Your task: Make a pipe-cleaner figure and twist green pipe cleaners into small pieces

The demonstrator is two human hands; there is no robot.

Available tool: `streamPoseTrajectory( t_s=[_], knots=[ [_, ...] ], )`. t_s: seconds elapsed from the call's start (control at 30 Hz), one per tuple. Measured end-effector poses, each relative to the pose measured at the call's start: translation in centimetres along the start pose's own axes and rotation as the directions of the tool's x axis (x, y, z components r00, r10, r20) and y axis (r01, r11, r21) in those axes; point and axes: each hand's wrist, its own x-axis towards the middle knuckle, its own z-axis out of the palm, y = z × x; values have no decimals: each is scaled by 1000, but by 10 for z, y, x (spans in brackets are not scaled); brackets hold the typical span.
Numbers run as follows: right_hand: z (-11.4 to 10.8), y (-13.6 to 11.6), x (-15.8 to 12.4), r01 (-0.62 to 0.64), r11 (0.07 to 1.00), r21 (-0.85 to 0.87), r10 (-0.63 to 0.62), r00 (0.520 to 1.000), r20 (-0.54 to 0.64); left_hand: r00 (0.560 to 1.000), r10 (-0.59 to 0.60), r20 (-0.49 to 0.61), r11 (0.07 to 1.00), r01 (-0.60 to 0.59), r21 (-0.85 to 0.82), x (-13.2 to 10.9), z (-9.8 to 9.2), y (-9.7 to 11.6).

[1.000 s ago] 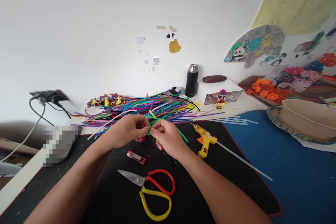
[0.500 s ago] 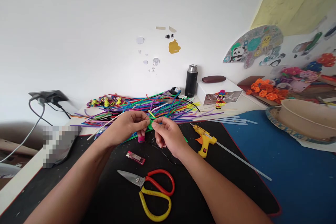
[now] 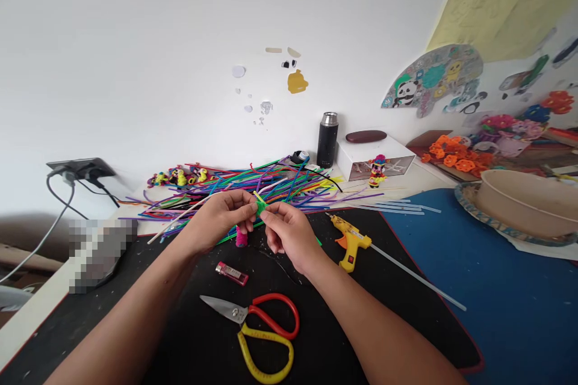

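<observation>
My left hand [image 3: 226, 216] and my right hand [image 3: 291, 231] meet over the back of the black mat, thumbs and forefingers pinched on a small green pipe cleaner piece [image 3: 261, 207]. A short yellow strand [image 3: 258, 197] sticks up from it. Fingertips cover much of the green piece, so its full shape is hidden. Just below my left fingers is a pink fuzzy roll [image 3: 241, 237]; whether they touch it I cannot tell. Nearer to me lie a red lighter [image 3: 232, 273] and scissors [image 3: 259, 325] with one red and one yellow handle.
A heap of coloured pipe cleaners [image 3: 235, 186] spreads behind my hands. To the right rests a yellow glue gun [image 3: 350, 242] with a long glue stick [image 3: 419, 277]. Farther back stand a black flask [image 3: 327, 141], a white box [image 3: 397, 153] and a small figure [image 3: 377, 171].
The view has shifted slightly. Both hands stay pinched together on the green piece, which has turned a little between the fingertips.
</observation>
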Motion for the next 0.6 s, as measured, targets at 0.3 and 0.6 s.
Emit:
streamPoseTrajectory(
  t_s=[0.3,0.6],
  knots=[
    [-1,5,3,54,997,-55,-55,998,-23,999,-2,38,997,-1,77,0,1,1],
    [0,4,1,80,990,-118,-79,997,16,997,16,69,986,-27,164,-5,-5,7]
  ],
)
